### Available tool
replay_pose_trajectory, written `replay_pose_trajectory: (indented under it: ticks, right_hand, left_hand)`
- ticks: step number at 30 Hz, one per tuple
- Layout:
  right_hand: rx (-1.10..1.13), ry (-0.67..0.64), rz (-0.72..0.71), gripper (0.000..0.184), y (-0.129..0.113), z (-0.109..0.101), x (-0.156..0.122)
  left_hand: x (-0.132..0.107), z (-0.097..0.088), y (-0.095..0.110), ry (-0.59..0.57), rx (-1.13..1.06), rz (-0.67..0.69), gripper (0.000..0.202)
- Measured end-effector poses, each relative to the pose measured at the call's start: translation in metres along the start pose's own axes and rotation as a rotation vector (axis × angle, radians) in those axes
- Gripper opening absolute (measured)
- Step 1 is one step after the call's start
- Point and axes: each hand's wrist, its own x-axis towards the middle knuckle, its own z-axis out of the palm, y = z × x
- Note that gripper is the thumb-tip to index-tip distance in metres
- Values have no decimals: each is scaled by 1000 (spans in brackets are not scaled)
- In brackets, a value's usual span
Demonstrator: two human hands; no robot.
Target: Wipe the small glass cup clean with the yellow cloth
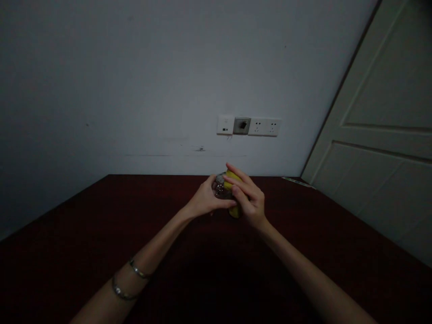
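The left hand curls around a clear glass, probably a cup, though the dim view leaves its shape uncertain. The right hand grips a yellow cloth against the glass. Both things are held near the middle of the tabletop's far edge. A thin strip lies by the far right corner.

Indoor room (sockets, panelled door)
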Motion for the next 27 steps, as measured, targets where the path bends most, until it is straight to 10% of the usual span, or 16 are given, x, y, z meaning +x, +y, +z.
replay_pose_trajectory:
  ticks: [10, 21, 27]
  right_hand:
    - [163, 110, 319, 32, 14, -4, 12]
    - [-254, -330, -5, 107, 9, -14, 4]
    - [-275, -298, 8, 98, 18, -13, 3]
  left_hand:
    - [-3, -1, 11, -40, 45, 104, 64]
    - [7, -18, 2, -173, -135, -54, 46]
    - [6, -17, 1, -263, -80, -122, 44]
